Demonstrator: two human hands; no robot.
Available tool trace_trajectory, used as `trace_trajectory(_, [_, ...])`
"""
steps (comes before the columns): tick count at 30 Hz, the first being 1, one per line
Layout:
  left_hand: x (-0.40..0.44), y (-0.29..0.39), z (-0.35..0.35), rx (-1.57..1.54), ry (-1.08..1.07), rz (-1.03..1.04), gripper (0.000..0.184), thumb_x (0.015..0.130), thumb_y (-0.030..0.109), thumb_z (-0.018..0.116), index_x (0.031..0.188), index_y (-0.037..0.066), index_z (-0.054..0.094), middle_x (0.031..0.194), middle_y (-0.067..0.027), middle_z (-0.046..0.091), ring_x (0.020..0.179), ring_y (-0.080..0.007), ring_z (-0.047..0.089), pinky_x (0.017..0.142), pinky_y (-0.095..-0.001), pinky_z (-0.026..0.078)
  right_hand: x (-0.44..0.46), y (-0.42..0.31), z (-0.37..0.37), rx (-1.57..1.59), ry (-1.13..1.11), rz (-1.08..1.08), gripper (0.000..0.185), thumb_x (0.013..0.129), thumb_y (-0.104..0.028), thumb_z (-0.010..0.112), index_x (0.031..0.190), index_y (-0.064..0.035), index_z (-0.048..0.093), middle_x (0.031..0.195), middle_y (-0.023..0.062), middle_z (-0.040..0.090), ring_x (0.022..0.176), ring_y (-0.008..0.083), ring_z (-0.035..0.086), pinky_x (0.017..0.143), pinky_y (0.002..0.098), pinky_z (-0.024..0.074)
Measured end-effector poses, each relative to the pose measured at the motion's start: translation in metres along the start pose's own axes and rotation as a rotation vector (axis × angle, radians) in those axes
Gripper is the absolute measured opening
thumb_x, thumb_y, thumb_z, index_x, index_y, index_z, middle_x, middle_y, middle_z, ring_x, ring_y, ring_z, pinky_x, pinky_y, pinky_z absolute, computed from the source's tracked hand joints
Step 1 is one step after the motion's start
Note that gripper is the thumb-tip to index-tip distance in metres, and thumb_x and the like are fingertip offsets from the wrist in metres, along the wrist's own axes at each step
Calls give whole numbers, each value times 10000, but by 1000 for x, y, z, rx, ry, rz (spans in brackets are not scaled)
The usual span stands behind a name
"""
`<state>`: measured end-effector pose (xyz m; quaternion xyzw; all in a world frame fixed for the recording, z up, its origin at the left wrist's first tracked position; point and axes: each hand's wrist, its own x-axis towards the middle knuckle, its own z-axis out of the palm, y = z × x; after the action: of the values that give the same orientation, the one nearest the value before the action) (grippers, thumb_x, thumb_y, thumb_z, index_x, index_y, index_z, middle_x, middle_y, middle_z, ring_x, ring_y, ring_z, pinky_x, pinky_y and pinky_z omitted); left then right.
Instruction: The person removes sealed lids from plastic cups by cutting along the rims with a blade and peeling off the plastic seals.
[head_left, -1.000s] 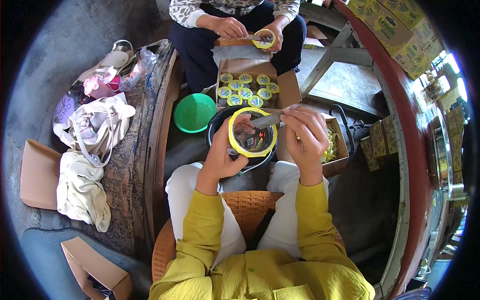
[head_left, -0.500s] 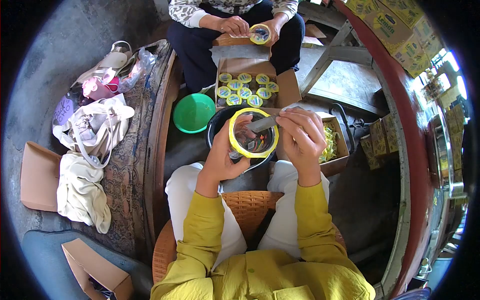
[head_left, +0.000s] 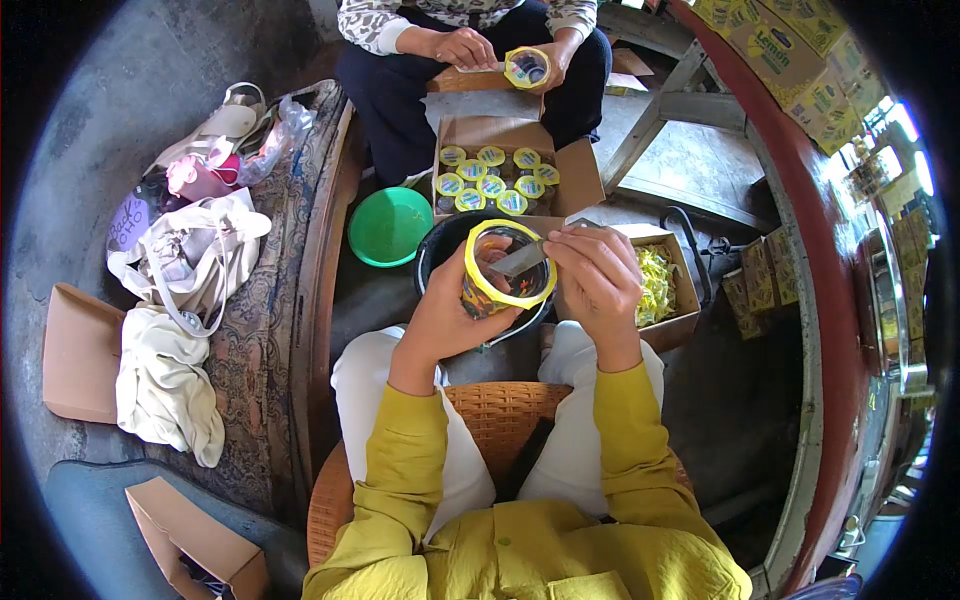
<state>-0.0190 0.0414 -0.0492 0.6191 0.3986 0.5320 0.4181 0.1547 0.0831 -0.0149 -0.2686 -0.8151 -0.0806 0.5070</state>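
Note:
My left hand [head_left: 440, 318] is wrapped round a clear plastic cup [head_left: 487, 304] with a yellow rim, tilted so its mouth faces up towards me. Between the fingertips of my right hand [head_left: 602, 285] is a flat metal knife blade [head_left: 521, 260], which lies across the cup's mouth near the rim. Whether its edge touches the rim I cannot tell. Under the cup stands a dark bucket [head_left: 428, 262], partly hidden by my hands. Beside my right hand, a cardboard box [head_left: 672, 331] holds yellow plastic strips [head_left: 655, 284].
Opposite sits a person holding another yellow-rimmed cup [head_left: 527, 68]. Between us, an open carton [head_left: 576, 180] holds several lidded cups [head_left: 490, 186]. A green basin [head_left: 390, 227] stands left of the bucket. Bags [head_left: 190, 240] lie on the bench at left; a wooden frame [head_left: 640, 150] stands at right.
The cup in my left hand has tilted, showing more of its printed side. My right hand and the blade have shifted slightly left. Across from me, the person's cup has turned and moved slightly right.

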Motion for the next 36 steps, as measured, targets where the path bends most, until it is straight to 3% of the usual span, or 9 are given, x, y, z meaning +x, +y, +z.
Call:
trace_trajectory(6, [1, 1, -3, -30, -61, -7, 581, 595, 53, 729, 1116, 0, 477, 981, -94, 581, 891, -153, 568, 814, -283, 433, -5, 2, 2, 44, -24, -6, 208, 571, 7, 612, 774, -36, 631, 831, 43, 618, 789, 195, 603, 689, 317, 470])
trace_trajectory(9, [-1, 7, -4, -115, -123, -109, 570, 596, 57, 730, 1105, -8, 481, 982, -99, 585, 907, -156, 564, 816, -286, 432, -4, 1, 2, 72, -37, -12, 213, 570, 7, 613, 778, -33, 632, 832, 48, 623, 776, 193, 606, 683, 310, 471])
trace_trajectory(12, [-3, -1, -2, -56, -94, -23, 577, 592, 59, 733, 1107, -6, 482, 968, -89, 585, 891, -143, 561, 811, -281, 432, -4, 2, 1, 101, -19, 6, 201, 588, 37, 618, 777, -29, 632, 809, 62, 631, 742, 200, 611, 666, 300, 475])
trace_trajectory(18, [1, 4, 1, -156, -101, 13, 583, 583, 37, 724, 1116, 14, 487, 963, -64, 565, 843, -120, 549, 782, -257, 434, -2, 6, -3, 117, 182, 179, 182, 637, 97, 628, 773, -23, 632, 753, 82, 638, 689, 198, 612, 620, 276, 473])
trace_trajectory(21, [1, 3, 1, -299, -97, -67, 580, 580, 16, 717, 1114, 22, 488, 974, -50, 536, 850, -114, 528, 763, -242, 433, -1, 7, -11, 106, 224, 204, 181, 635, 95, 636, 776, -20, 630, 745, 87, 638, 683, 194, 609, 616, 271, 468])
trace_trajectory(24, [2, 5, 1, -186, -8, 26, 607, 580, 5, 720, 1132, 30, 469, 1005, -44, 503, 883, -111, 497, 753, -236, 431, -2, 2, -11, 154, 273, 310, 168, 644, 88, 639, 781, -8, 623, 732, 98, 632, 649, 192, 602, 601, 258, 465])
trace_trajectory(31, [3, -6, 6, -366, 222, 162, 751, 614, 29, 719, 1253, 36, 325, 1116, -81, 431, 955, -140, 459, 810, -283, 415, 3, -19, 2, 353, 317, 436, 156, 640, 77, 650, 774, 4, 619, 703, 107, 618, 632, 168, 602, 589, 241, 460])
trace_trajectory(36, [2, -11, 4, -241, 285, 190, 696, 664, 52, 681, 1259, 31, 322, 1166, -103, 422, 1050, -187, 452, 860, -318, 391, 5, -25, 10, 278, 275, 329, 172, 627, 77, 659, 779, 4, 624, 707, 99, 625, 601, 181, 600, 557, 241, 466])
